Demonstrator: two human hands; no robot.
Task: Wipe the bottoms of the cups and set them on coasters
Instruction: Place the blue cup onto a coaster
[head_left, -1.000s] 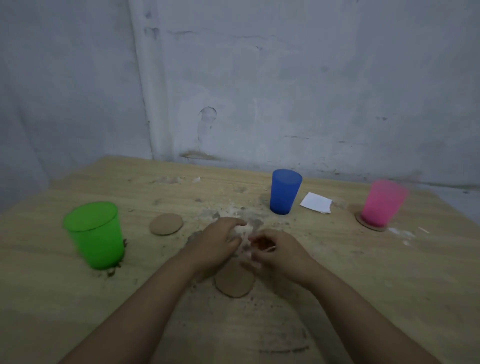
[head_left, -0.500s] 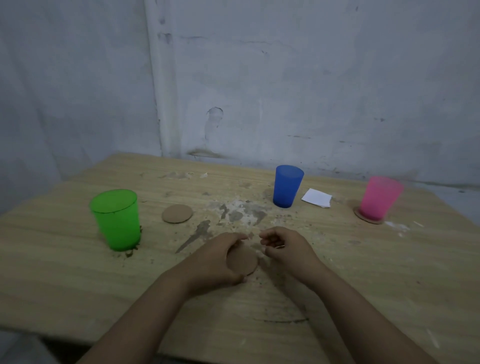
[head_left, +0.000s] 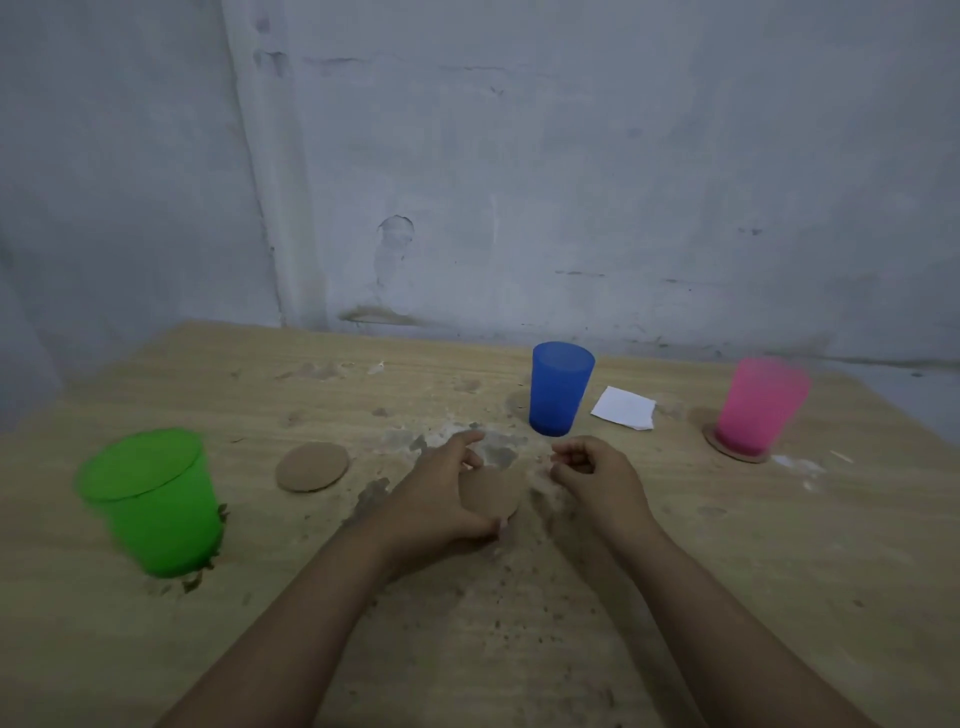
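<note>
The left hand (head_left: 441, 493) holds a round brown coaster (head_left: 492, 496) at the middle of the desk (head_left: 779, 571); its fingers (head_left: 470, 457) curl over the far edge of the disc and the thumb sits under the near edge, so the coaster is tilted up toward the camera. Just to the right of those fingers, the right hand (head_left: 597, 475) hovers with its fingers (head_left: 569, 460) curled in toward the palm; whether they pinch something small cannot be told.

Beyond the fingertips of both hands lies a patch of grey-white smears and crumbs on the wood, and past that stands the blue cup (head_left: 561, 387), upright and directly on the desk. Just right of the blue cup lies a folded white paper (head_left: 623, 408). Farther right of the right hand, well apart, the pink cup (head_left: 761, 405) stands on a second coaster (head_left: 735, 451), blurred.

Left of the left hand's fingers a third coaster (head_left: 311, 466) lies flat and bare. Farther left the green cup (head_left: 153, 501) stands upright on the wood with dark dirt bits around its base. Nothing stands between the held coaster and the blue cup except the smeared patch. A pale stained wall (head_left: 571, 182) rises behind.
</note>
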